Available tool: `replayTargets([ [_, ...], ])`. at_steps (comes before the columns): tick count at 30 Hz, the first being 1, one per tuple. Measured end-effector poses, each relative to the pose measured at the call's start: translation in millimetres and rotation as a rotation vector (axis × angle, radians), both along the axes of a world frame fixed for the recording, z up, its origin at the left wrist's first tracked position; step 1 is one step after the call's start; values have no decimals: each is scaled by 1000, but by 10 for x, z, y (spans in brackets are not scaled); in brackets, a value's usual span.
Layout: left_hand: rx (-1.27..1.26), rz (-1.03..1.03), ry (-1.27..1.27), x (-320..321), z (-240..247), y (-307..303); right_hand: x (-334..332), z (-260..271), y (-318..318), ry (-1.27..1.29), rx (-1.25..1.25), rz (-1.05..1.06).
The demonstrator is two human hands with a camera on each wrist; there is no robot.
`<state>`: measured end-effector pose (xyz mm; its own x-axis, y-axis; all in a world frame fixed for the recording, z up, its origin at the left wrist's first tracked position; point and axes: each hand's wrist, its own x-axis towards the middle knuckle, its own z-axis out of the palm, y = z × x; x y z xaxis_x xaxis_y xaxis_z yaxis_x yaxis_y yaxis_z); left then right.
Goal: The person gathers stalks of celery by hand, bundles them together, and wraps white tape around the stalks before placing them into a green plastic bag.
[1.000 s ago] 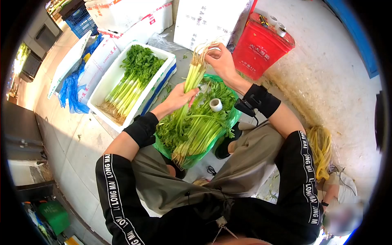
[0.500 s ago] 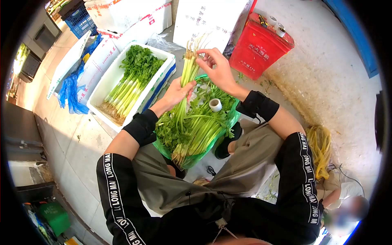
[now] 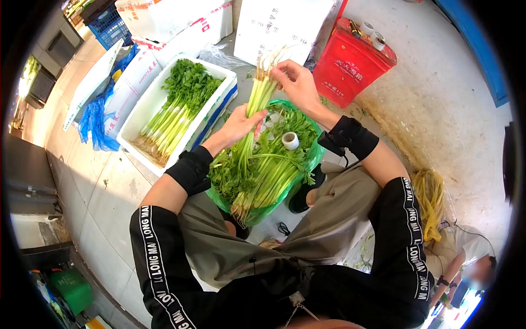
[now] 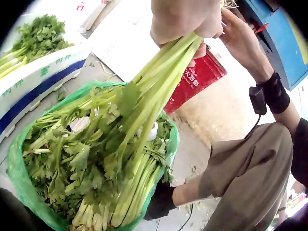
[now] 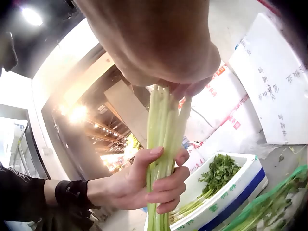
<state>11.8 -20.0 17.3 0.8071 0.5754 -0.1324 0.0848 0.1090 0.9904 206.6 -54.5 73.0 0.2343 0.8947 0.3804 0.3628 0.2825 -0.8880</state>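
Observation:
My left hand grips a bunch of celery around its stalks, root end up and leaves hanging down. At the top of the bunch, just below the pale roots, the fingers of my right hand pinch the stalks. In the right wrist view, the back of that hand hides its fingertips. Below both hands lies a green plastic bag full of loose celery. A small white roll rests on the leaves there.
To the left stands a white foam box holding celery bunches. A red bin with rolls on its lid stands at the far right, near a white box. Another person is at lower right, beside a yellow bag.
My right hand drew slightly back from the roots, then came in against the upper stalks. The left hand keeps its grip, with the bunch tilting a little. The other person has shifted.

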Motion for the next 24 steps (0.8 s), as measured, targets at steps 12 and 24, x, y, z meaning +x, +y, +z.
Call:
replayTargets([
  [12,-33,22,53,-11,43,-28,25,-110,-8,23,-34,-98],
  [24,-106,-3,27,-52,56,-34,49,-88,-38,178,-252,102],
])
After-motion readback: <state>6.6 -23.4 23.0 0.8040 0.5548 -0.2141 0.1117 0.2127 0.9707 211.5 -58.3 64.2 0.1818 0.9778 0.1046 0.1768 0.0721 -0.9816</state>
